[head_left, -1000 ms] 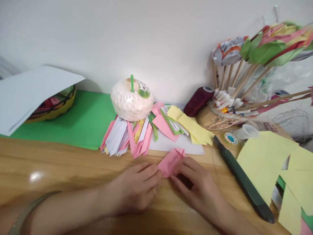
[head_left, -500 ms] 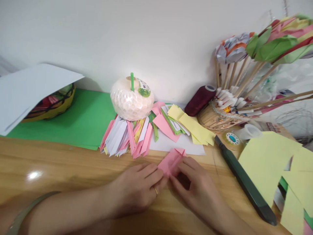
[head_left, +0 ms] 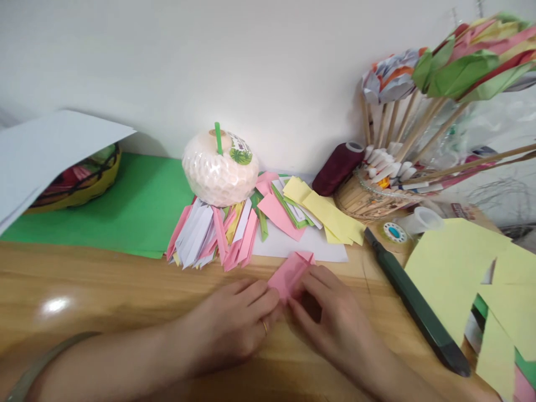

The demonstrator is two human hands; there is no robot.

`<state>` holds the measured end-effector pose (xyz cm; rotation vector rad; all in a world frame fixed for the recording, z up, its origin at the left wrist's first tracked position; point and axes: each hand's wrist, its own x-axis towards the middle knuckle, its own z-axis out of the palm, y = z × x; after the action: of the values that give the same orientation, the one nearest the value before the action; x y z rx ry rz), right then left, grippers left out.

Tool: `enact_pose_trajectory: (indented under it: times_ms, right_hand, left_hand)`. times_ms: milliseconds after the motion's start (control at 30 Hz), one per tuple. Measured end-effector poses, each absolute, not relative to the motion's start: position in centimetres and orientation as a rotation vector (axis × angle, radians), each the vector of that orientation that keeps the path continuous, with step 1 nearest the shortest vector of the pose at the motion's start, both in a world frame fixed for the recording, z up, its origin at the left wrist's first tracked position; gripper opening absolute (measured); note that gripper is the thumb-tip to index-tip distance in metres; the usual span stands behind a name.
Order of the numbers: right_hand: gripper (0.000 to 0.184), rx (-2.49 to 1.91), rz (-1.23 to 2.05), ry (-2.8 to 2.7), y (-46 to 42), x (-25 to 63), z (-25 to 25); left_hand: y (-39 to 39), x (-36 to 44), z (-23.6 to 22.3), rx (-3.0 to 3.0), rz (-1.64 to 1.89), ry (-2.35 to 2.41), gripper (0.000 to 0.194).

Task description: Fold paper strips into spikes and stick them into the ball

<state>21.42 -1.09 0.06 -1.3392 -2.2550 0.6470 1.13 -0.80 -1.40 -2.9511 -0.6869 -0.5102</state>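
Observation:
A small pink paper (head_left: pixel 287 274), partly folded with a creased flap at its upper right corner, lies on the wooden table between my hands. My left hand (head_left: pixel 238 315) pinches its lower left edge, the fingers closed against it. Around the paper's right side curl the fingers of my right hand (head_left: pixel 330 307), thumb and fingertips holding the fold. The fingers cover the paper's lower edge. Just behind it stands a row of folded paper pieces (head_left: pixel 213 234) in pink, white and yellow. Loose pink slips (head_left: pixel 280 215) and yellow slips (head_left: pixel 329 215) lie to their right.
A wrapped coconut (head_left: pixel 220 170) with a green straw stands behind the folded pieces. Green sheets (head_left: pixel 138 206) and a basket (head_left: pixel 96 181) under white paper are at left. A dark green cutter (head_left: pixel 419 304), yellow sheets (head_left: pixel 446 268), maroon thread (head_left: pixel 337 167) and paper flowers (head_left: pixel 391 78) are at right.
The view has shifted slightly, so the surroundings sit a little further left. Both hands keep nearly the same hold on the pink paper.

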Motion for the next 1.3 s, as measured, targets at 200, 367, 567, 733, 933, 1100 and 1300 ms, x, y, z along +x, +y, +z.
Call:
enact_pose_trajectory:
  times_ms: [200, 367, 567, 733, 933, 1100, 1300]
  right_hand:
    - [0.021, -0.865, 0.527, -2.667, 0.5, 23.6, 0.9]
    - [0.027, -0.713, 0.332, -2.744, 0.4, 23.9, 2.0]
    - [0.030, -0.773, 0.458, -2.755, -0.7, 23.8, 2.2]
    - [0.032, -0.842, 0.689, -2.788, -1.0, 23.4, 2.7]
    - [0.023, -0.959, 0.864, -2.743, -1.5, 22.4, 3.3]
    - [0.021, -1.041, 0.901, -2.442, -1.3, 22.5, 2.7]
    - [0.016, -1.606, 0.759, -2.064, -0.6, 22.8, 1.7]
  left_hand:
    - [-0.8, 1.3, -1.7, -2.927, -0.529, -0.764, 0.019]
    - [-0.2, 0.9, -0.9, -2.933, -0.594, -0.669, 0.025]
    - [0.3, 0.4, -0.7, -2.841, -0.668, -0.675, 0.027]
    - [0.5, 0.6, -0.6, -2.782, -0.647, -0.738, 0.029]
    - [0.5, 0.8, -1.0, -2.862, -0.680, -0.706, 0.024]
    - [0.5, 0.7, -1.1, -2.889, -0.699, -0.569, 0.025]
    - [0.6, 0.7, -0.8, -2.903, -0.731, -0.569, 0.028]
